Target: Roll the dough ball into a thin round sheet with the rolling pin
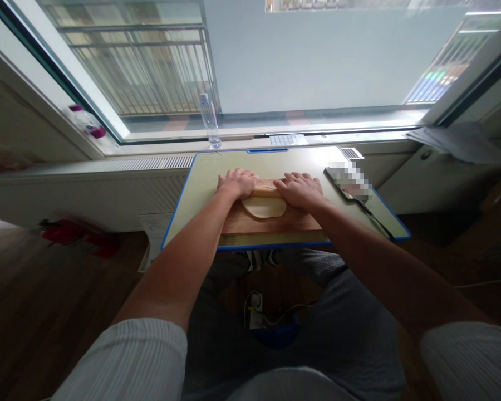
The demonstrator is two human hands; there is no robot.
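A wooden rolling pin lies across the far part of a flat pale dough sheet. My left hand is laid over the pin's left end, its fingers bent over the far side. At the other end my right hand grips the pin in the same way. Both palms hide the pin's ends, so only its middle shows. The near edge of the dough is rounded and sticks out towards me. Underneath is a brown wooden board.
The board rests on a small pale table with blue edging. A phone-like device with a dark strap lies at its right. A clear bottle stands on the windowsill behind. A power strip with cables sits on the floor between my legs.
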